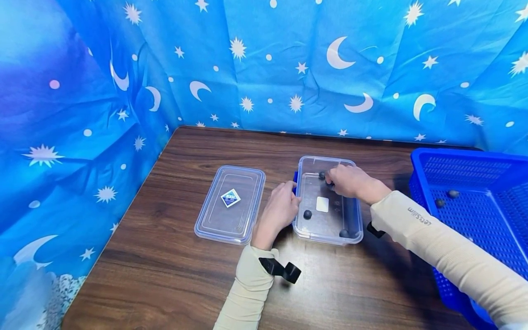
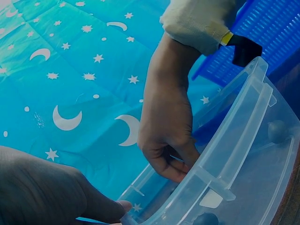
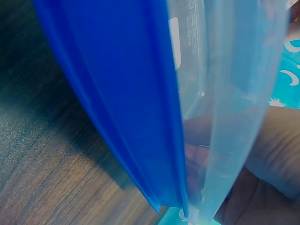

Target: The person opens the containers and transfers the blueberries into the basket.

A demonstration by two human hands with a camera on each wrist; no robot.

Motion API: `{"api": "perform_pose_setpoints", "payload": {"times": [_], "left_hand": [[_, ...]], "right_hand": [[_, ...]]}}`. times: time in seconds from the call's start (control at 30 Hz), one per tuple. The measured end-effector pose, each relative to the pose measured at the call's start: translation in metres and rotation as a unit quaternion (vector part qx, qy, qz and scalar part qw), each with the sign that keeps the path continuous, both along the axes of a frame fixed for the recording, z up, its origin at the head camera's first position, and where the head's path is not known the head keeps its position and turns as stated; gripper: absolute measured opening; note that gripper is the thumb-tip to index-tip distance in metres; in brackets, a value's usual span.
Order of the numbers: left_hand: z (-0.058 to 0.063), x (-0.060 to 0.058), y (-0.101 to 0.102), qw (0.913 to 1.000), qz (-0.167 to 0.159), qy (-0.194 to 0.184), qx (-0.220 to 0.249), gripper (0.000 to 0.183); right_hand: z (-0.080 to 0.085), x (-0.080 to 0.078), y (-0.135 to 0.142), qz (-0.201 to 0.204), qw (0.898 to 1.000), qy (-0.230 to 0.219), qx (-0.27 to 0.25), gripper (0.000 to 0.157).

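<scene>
A clear plastic food container [image 1: 326, 238] sits uncovered on the table, with several small dark balls inside, one [image 1: 307, 214] toward its left side. My left hand [image 1: 282, 206] holds the container's left wall, its thumb at the rim in the left wrist view. My right hand [image 1: 348, 181] reaches down over the right wall into the container. Its curled fingertips pinch a dark ball, mostly hidden by the hand, and another ball [image 1: 322, 175] lies just beside them. A blue side latch [image 3: 122, 93] fills much of the right wrist view.
The clear lid [image 1: 214, 224] with a diamond-shaped label lies flat to the left of the container. At the right stands a blue plastic basket [image 1: 420, 169] with dark balls [image 1: 453, 194] in it, under the right forearm. A blue star-patterned cloth [image 1: 280, 68] hangs behind the table.
</scene>
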State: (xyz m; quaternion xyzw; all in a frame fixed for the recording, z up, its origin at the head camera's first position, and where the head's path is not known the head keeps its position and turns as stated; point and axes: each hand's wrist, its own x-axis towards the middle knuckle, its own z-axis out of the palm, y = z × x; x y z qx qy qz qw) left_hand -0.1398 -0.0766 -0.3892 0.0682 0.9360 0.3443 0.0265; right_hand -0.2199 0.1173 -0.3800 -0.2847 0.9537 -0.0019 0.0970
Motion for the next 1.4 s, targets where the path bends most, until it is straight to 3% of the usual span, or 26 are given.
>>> {"api": "perform_pose_setpoints", "payload": {"times": [0.37, 0.5, 0.87, 1.4], "left_hand": [[0.0, 0.001, 0.001, 1.0, -0.001, 0.007, 0.001, 0.037], [0.0, 0.0, 0.002, 1.0, -0.002, 0.004, -0.003, 0.038], [0.0, 0.0, 0.002, 1.0, -0.001, 0.001, -0.005, 0.037], [0.001, 0.002, 0.004, 0.9999, -0.001, 0.014, -0.008, 0.036]], "right_hand": [[0.005, -0.001, 0.002, 0.009, 1.0, -0.01, -0.029, 0.003], [0.008, 0.0, 0.003, 0.005, 0.999, -0.004, -0.037, 0.016], [0.022, 0.005, 0.006, -0.009, 0.998, -0.024, -0.064, 0.02], [0.037, 0.008, 0.028, 0.006, 0.992, -0.017, -0.127, 0.015]]}}
